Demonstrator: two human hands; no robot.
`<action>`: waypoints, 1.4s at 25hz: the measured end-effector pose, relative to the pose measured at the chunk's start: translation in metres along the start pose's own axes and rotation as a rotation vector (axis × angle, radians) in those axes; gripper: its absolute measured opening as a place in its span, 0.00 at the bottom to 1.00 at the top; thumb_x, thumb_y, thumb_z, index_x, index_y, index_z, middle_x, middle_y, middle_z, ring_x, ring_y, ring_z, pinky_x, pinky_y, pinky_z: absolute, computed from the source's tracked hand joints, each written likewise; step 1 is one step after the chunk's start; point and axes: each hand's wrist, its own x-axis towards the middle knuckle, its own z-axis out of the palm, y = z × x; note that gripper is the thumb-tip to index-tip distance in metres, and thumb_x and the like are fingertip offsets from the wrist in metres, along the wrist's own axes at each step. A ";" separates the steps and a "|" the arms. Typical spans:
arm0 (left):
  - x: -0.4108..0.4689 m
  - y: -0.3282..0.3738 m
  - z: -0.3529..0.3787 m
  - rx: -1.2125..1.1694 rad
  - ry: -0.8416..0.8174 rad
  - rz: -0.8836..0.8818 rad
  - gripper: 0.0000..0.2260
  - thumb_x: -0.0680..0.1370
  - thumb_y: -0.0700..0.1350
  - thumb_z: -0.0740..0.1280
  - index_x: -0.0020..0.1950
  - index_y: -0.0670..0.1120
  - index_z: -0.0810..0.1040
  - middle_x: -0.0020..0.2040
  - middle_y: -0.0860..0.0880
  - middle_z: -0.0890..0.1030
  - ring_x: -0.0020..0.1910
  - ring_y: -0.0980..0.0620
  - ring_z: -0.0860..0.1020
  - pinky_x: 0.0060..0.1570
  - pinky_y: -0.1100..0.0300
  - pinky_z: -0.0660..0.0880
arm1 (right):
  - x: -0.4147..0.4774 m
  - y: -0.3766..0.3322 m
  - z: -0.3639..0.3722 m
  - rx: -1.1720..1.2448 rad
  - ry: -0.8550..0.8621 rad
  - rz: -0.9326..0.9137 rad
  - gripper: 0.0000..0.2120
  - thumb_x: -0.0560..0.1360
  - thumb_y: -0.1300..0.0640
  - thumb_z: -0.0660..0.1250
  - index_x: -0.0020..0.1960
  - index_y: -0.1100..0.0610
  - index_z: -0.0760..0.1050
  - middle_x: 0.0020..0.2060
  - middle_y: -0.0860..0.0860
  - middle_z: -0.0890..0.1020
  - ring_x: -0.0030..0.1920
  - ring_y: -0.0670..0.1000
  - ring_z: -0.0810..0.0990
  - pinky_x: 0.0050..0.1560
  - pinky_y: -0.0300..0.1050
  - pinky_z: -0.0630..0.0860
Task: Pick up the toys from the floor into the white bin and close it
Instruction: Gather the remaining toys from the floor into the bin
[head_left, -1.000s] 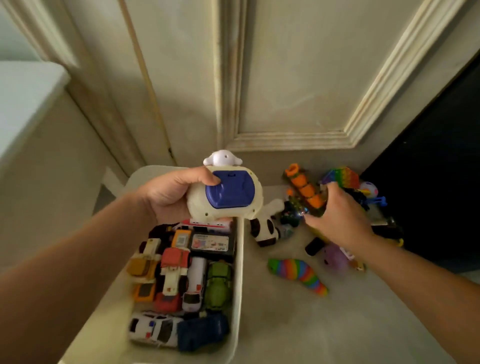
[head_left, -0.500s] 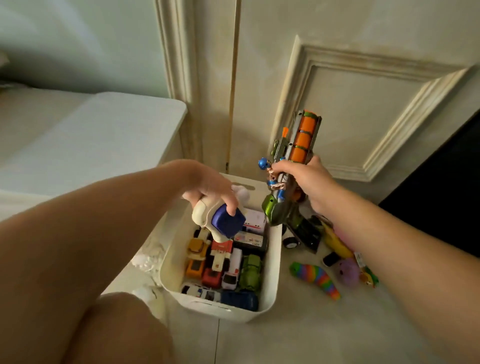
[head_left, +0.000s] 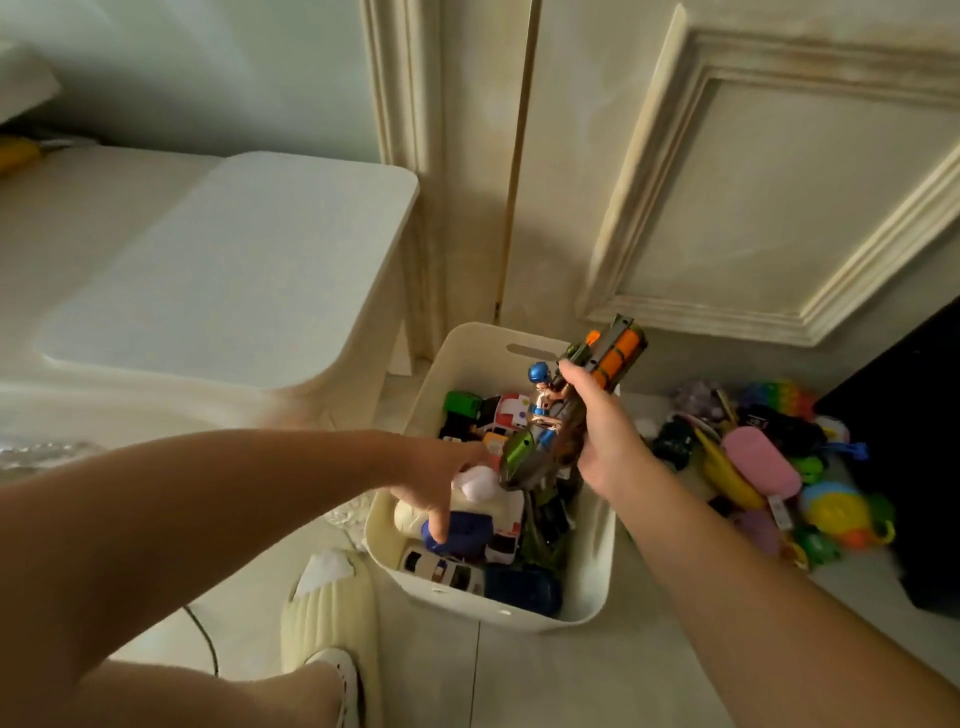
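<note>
White bin (head_left: 493, 609) part-filled and unclosed, toy pile (head_left: 759, 467) waiting on the floor (head_left: 571, 675); my right hand (head_left: 605, 448) clutches the blaster (head_left: 618, 349), while my left hand (head_left: 431, 474) touches the cream toy (head_left: 410, 519), grip unclear.

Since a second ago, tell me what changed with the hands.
Left hand lowered the cream toy into the bin, still holding it. Right hand gripped the orange toy, lifted it off the floor and brought it over the bin. Bin stays open.
</note>
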 end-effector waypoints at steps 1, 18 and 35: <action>0.007 -0.005 0.008 0.006 -0.001 0.014 0.41 0.63 0.42 0.80 0.67 0.60 0.61 0.64 0.50 0.72 0.63 0.46 0.72 0.63 0.47 0.72 | 0.004 0.003 0.002 -0.049 0.017 0.021 0.45 0.52 0.38 0.79 0.65 0.50 0.72 0.55 0.54 0.83 0.52 0.57 0.84 0.52 0.56 0.80; 0.037 -0.036 0.053 0.436 -0.173 0.106 0.30 0.72 0.55 0.71 0.72 0.55 0.67 0.66 0.51 0.70 0.63 0.48 0.69 0.62 0.56 0.70 | 0.033 0.080 -0.002 -0.094 0.163 0.301 0.57 0.46 0.23 0.73 0.71 0.46 0.68 0.65 0.51 0.77 0.63 0.56 0.76 0.69 0.61 0.67; 0.041 -0.038 0.061 0.351 -0.182 0.082 0.32 0.71 0.56 0.71 0.74 0.57 0.64 0.69 0.51 0.70 0.67 0.48 0.70 0.67 0.52 0.69 | -0.001 0.090 0.017 -0.585 0.084 -0.069 0.44 0.68 0.38 0.72 0.76 0.49 0.56 0.65 0.45 0.70 0.63 0.50 0.73 0.61 0.44 0.70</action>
